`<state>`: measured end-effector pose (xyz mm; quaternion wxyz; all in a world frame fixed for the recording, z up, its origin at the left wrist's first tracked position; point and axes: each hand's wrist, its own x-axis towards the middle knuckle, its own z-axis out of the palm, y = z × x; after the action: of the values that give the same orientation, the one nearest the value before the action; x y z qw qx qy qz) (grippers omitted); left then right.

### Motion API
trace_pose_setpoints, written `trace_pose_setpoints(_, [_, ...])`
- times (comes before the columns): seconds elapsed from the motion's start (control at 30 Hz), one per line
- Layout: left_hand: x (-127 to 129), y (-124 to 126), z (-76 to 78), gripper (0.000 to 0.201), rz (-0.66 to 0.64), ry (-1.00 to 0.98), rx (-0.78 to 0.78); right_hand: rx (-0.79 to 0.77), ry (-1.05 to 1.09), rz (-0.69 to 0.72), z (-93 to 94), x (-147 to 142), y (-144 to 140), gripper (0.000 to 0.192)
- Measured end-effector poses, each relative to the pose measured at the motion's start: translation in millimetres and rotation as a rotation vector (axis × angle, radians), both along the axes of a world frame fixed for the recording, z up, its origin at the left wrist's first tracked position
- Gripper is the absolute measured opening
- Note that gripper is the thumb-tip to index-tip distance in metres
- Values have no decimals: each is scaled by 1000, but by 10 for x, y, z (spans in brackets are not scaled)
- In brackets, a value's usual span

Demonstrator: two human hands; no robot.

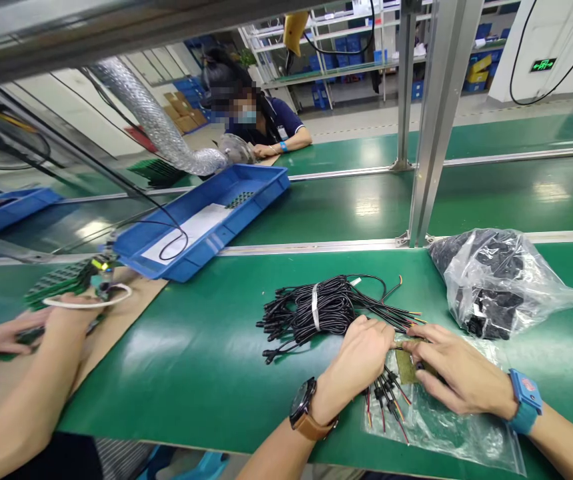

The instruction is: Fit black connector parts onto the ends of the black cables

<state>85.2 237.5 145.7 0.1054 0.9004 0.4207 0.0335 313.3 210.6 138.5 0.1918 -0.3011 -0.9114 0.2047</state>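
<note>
My left hand point(369, 347), a watch on its wrist, is closed with its fingertips pinched together beside the cable ends. My right hand point(459, 370), wearing a blue wrist strap, has bent fingers that meet the left fingertips. A thin dark strand, seemingly a black cable, shows between them; most of it is hidden. Under the fingers lies an olive-coloured flat piece point(406, 367) on a clear plastic bag point(459, 433). Several short black cables with connectors point(389, 397) and bare coloured wire ends lie below my left hand. Just beyond it rests a tied bundle of black cables point(316, 307).
A clear bag of black parts point(496, 280) sits at right by a metal post point(441, 127). Further left is a blue tray point(211, 250). A co-worker's arms point(51, 360) work at far left near green boards point(59, 283). Another person point(266, 120) sits across the bench.
</note>
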Motion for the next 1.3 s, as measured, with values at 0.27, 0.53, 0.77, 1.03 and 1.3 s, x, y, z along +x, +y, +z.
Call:
trace_pose_setpoints(0.27, [9,-1,-9,17,13,30,1,-15,20,8,-13,27,21,22])
trace_pose_setpoints(0.53, [-14,-24,35,13,0,-44,-16,-35,68,15,3,20,18,20])
trace_pose_setpoints(0.77, [-32,-21,37,5,2,-126,-99,-31,337,-280,57,100,68,6])
trace_pose_setpoints(1.03, [34,-60,2,13,-79,-434,-210,-452,573,-534,-50,97,82,19])
trace_pose_setpoints(1.3, [93,-103,5,10,-42,-755,-130,-889,766,-411,-80,35,123,40])
